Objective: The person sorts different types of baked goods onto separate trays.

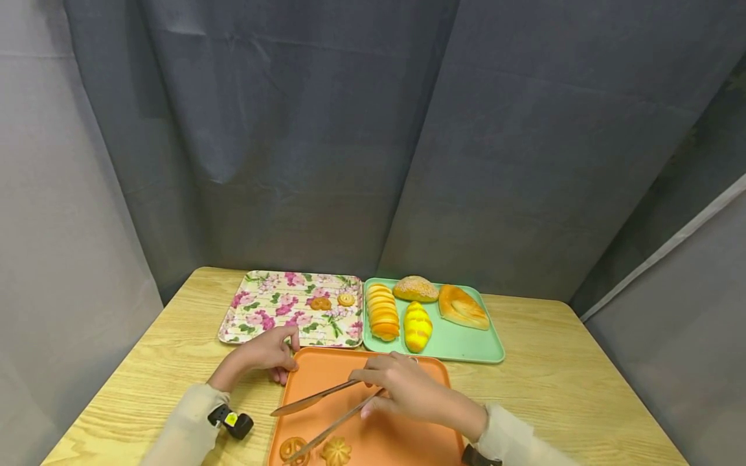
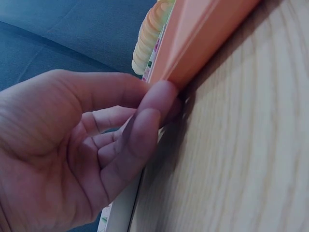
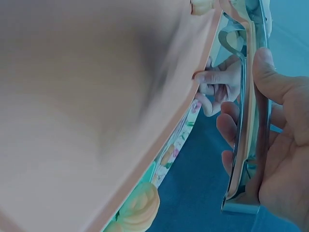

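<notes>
An orange tray (image 1: 402, 440) lies at the near edge of the table. My left hand (image 1: 284, 361) grips its far left corner (image 2: 203, 43), thumb on the rim and fingers (image 2: 145, 113) curled against the side. Over the tray, my right hand (image 1: 375, 388) holds metal tongs (image 1: 326, 404), whose arms are spread and point left and toward me. The lower arm's tip reaches a pretzel-shaped cookie (image 1: 293, 448), and a flower-shaped cookie (image 1: 336, 451) lies beside it. In the right wrist view the tongs (image 3: 248, 121) lie across my palm, with the orange tray (image 3: 96, 96) on the left.
A floral tray (image 1: 274, 310) behind the orange one holds two small cookies (image 1: 320, 303). To its right a green tray (image 1: 466, 343) carries several bread rolls (image 1: 383, 312). Grey curtains close in the wooden table (image 1: 571, 388) at the back and sides.
</notes>
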`<act>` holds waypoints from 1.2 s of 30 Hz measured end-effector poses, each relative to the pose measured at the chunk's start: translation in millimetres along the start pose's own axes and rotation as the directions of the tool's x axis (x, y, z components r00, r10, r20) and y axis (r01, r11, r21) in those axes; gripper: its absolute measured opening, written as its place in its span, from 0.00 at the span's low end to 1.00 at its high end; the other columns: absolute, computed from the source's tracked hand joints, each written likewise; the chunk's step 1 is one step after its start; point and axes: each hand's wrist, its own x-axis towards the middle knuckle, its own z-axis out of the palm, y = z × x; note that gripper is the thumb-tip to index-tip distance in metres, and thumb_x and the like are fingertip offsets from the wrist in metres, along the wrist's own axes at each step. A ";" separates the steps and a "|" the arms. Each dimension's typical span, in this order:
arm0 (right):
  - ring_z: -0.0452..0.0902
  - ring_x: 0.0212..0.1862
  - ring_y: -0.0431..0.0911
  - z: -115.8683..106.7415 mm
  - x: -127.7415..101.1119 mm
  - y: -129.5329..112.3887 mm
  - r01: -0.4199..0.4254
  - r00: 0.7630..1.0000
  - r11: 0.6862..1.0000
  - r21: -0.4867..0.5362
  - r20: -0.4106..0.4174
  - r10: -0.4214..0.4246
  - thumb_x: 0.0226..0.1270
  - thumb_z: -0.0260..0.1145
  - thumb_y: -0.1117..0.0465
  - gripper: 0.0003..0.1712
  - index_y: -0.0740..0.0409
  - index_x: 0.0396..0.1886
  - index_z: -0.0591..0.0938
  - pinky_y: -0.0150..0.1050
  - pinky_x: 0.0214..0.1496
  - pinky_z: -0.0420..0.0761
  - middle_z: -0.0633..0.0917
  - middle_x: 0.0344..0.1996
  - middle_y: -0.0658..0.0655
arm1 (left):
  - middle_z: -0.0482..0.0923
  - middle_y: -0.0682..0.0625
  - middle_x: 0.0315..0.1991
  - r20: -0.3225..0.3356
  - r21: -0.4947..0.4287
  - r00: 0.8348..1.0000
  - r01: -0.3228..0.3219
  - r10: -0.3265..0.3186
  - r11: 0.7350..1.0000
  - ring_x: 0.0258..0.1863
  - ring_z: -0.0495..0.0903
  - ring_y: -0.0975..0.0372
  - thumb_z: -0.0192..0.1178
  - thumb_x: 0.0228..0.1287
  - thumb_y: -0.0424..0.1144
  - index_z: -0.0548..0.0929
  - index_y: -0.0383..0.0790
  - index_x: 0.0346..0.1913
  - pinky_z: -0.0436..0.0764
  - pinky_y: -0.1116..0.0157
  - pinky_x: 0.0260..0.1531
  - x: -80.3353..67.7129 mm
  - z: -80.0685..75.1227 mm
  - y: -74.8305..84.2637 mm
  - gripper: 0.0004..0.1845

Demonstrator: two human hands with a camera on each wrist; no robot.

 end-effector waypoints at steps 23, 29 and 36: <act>0.72 0.32 0.31 9.0 -3.2 1.2 -0.022 0.999 0.999 -0.034 -0.039 0.020 0.58 0.73 0.44 0.24 0.46 0.53 0.87 0.30 0.40 0.74 0.84 0.32 0.43 | 0.82 0.41 0.17 -0.002 -0.004 1.000 0.001 -0.001 1.000 0.13 0.81 0.61 0.64 0.60 0.24 0.69 0.28 0.42 0.82 0.63 0.15 0.6 0.8 -0.8 0.14; 0.73 0.33 0.32 8.6 -2.8 0.3 -0.035 0.999 0.998 -0.056 -0.039 0.033 0.59 0.73 0.43 0.25 0.47 0.54 0.87 0.34 0.44 0.77 0.84 0.33 0.45 | 0.82 0.42 0.16 -0.001 -0.004 1.000 0.003 -0.003 1.000 0.12 0.81 0.61 0.65 0.60 0.24 0.69 0.28 0.42 0.82 0.64 0.15 0.6 0.3 -2.5 0.14; 0.67 0.30 0.31 10.1 1.4 -4.4 -0.005 1.000 0.999 -0.052 -0.023 0.004 0.62 0.71 0.43 0.23 0.46 0.54 0.87 0.27 0.37 0.70 0.82 0.31 0.42 | 0.82 0.42 0.17 0.001 -0.005 1.000 -0.006 0.006 1.000 0.13 0.81 0.61 0.65 0.60 0.25 0.69 0.28 0.42 0.81 0.65 0.15 0.5 0.3 -2.5 0.14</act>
